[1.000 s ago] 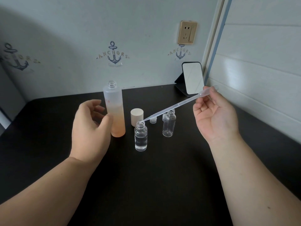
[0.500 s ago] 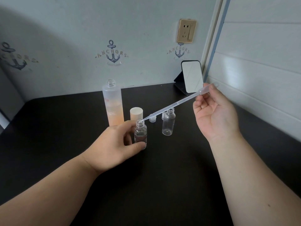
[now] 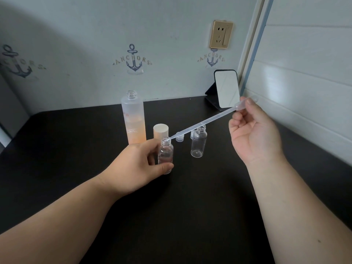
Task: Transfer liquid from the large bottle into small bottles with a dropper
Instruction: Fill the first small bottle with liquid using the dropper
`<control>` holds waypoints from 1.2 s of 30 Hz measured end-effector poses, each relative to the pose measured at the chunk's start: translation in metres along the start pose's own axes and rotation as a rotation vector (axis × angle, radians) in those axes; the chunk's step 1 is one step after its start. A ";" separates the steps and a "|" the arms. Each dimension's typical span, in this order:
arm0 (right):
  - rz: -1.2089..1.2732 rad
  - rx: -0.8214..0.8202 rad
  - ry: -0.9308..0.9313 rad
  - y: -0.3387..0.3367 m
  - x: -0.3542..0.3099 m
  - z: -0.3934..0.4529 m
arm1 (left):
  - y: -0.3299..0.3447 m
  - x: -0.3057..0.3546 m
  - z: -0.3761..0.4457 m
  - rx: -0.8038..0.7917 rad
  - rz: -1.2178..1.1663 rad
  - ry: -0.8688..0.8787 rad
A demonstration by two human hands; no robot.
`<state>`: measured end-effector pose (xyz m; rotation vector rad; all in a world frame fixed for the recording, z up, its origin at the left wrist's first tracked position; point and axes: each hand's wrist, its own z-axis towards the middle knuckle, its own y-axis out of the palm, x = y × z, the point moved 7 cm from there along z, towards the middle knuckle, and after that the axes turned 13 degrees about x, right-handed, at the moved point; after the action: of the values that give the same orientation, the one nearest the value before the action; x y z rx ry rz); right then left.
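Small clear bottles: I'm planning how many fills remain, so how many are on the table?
2. One small bottle is gripped by the left hand under the dropper tip; the other small bottle stands free to its right. None seem hidden.

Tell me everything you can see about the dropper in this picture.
The dropper is a long, thin pipette of translucent, whitish plastic. It slants from upper right down to lower left. Its bulb end is pinched between the thumb and fingers of the right hand, above the black table. Its narrow tip sits at the open mouth of the small clear bottle, which the left hand holds upright on the table. Whether liquid is inside the dropper cannot be told.
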<state>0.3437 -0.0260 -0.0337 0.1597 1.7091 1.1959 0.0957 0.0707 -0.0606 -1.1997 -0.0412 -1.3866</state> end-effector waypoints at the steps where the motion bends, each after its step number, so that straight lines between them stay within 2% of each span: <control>1: -0.002 -0.003 0.001 0.000 0.000 0.000 | 0.000 0.001 0.000 0.002 -0.004 0.004; 26: -0.010 -0.023 -0.002 0.001 -0.002 0.001 | -0.001 0.003 0.000 0.001 -0.034 -0.012; 36: 0.001 0.046 0.020 -0.002 0.001 -0.001 | 0.000 -0.004 0.000 -0.030 0.003 -0.070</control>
<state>0.3434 -0.0266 -0.0357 0.1769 1.7552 1.1624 0.0952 0.0734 -0.0629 -1.2727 -0.0683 -1.3469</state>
